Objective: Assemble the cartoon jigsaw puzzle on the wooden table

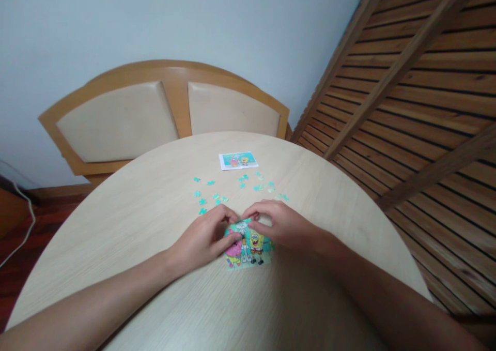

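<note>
pale wood table (127, 227) reaches wide either side to its curved rim; left hand (201, 237) and right hand (281, 224), fingers bent narrow, grip unclear, touch the upper part of the teal cartoon puzzle (257, 243) between them, loose pieces (202, 202) beyond.

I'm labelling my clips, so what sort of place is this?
Probably a home dining area: there's a rounded, light wood-look table, a wood-framed, cream-padded backrest beyond it, and slatted wooden panelling on the right.
</note>
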`<state>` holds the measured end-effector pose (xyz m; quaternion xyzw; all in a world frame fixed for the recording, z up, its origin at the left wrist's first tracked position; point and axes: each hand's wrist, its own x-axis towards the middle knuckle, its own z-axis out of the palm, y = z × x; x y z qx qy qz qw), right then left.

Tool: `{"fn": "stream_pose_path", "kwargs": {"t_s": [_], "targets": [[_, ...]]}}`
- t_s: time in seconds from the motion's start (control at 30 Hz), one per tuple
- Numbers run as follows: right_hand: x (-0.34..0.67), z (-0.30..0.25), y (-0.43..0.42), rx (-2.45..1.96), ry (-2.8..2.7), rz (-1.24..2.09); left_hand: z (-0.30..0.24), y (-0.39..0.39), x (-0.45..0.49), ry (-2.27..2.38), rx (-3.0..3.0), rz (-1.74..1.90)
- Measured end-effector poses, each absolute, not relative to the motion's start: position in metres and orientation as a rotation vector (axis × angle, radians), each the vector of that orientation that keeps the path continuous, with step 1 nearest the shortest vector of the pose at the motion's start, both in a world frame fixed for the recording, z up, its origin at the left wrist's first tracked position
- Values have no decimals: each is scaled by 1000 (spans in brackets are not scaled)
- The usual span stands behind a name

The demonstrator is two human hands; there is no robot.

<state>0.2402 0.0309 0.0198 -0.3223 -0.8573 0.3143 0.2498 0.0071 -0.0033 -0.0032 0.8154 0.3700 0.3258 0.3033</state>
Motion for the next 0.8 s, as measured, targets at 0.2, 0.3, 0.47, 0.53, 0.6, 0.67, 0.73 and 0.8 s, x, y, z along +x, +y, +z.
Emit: {"fn": "stream_pose_path", "kwargs": {"t_s": [0.2, 0.3, 0.47, 0.53, 0.6, 0.67, 0.73, 0.8], "targets": [[259, 22, 42, -1092, -2292, 1000, 7, -7, 3, 592, 2599, 559], [261, 20, 44, -1081, -2316, 1082, 8, -7, 3, 491, 2637, 500], [261, 18, 44, -1099, -2356, 1080, 10, -8, 5, 439, 2677, 451], [261, 19, 44, -1113, -2365, 1077, 10, -8, 5, 435, 2687, 445], [261, 19, 44, -1123, -2369, 1084, 11, -8, 4, 430, 2690, 441], [261, 19, 44, -1130, -2367, 1088, 11, -8, 4, 427, 2694, 430], [261, 18, 44, -1131, -2365, 1088, 11, -8, 4, 435, 2699, 413], [260, 18, 44, -1137, -2368, 1078, 11, -8, 4, 441, 2702, 404]]}}
